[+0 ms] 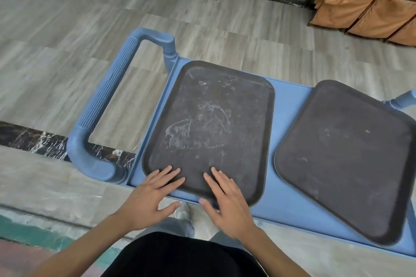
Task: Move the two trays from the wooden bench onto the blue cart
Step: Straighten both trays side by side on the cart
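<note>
Left tray (209,123): dark, scuffed with pale marks, nothing in it; lies flat on the blue cart (286,105), just beside the handle (108,101)
Right tray (346,159): dark, nothing in it; on the same cart, turned askew, apart from the first
Left hand (149,198): open, fingers spread, fingertips on the left tray's near edge
Right hand (227,202): open, fingers flat on that same edge
Floor (67,29): grey wood-look tiles
</note>
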{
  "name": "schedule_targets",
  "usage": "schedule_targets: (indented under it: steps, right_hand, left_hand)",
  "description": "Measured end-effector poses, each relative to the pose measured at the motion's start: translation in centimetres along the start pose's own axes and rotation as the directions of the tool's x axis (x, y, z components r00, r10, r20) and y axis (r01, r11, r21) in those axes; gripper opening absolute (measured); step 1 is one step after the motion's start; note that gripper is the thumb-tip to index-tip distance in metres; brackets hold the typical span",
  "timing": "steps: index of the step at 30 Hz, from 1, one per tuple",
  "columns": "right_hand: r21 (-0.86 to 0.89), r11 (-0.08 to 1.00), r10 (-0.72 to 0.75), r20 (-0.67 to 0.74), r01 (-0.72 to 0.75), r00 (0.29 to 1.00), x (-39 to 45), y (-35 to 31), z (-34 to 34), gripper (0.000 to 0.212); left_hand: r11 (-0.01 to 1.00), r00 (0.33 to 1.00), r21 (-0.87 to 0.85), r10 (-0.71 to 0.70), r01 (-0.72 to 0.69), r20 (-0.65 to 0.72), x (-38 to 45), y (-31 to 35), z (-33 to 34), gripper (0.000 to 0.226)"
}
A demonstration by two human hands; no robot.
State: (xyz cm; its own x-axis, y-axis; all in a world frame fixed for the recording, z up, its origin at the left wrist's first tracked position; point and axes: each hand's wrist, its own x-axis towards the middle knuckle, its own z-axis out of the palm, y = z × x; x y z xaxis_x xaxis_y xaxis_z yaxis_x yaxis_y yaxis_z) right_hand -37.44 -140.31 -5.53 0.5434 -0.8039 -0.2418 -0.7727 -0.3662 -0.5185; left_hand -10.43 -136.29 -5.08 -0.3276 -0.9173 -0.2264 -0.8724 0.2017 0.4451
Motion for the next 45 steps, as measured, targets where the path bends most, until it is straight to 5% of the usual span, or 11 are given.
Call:
schedule_targets:
  steps: [9,29,37,45]
  right_hand:
    - [-0.423,0.901,-0.217,-0.232,0.103,0.948,-0.6,-1.4,3.6,0.048]
    - [-0.287,0.95,-0.204,-0.283,0.121,0.937,-1.0,-1.2,5.0,0.057]
    - [-0.119,0.983,-0.171,-0.301,0.141,0.938,-1.4,-1.8,3.9,0.034]
    - [0.146,0.989,0.061,-0.279,-0.021,0.958,-2.8,2.2,-2.3,0.051]
  left_hand:
    - [0.969,0.933,0.212,0.187,-0.125,-0.307,-0.3,-0.9,3.4,0.043]
    - [0.965,0.86,0.229,0.222,-0.127,-0.46,-1.0,-0.2,4.6,0.028]
    - [0.99,0.907,0.101,0.129,-0.097,-0.4,-0.9,0.8,3.1,0.03]
    - [0.986,0.994,-0.168,-0.021,0.002,-0.106,4.6,5.6,-1.5,0.049]
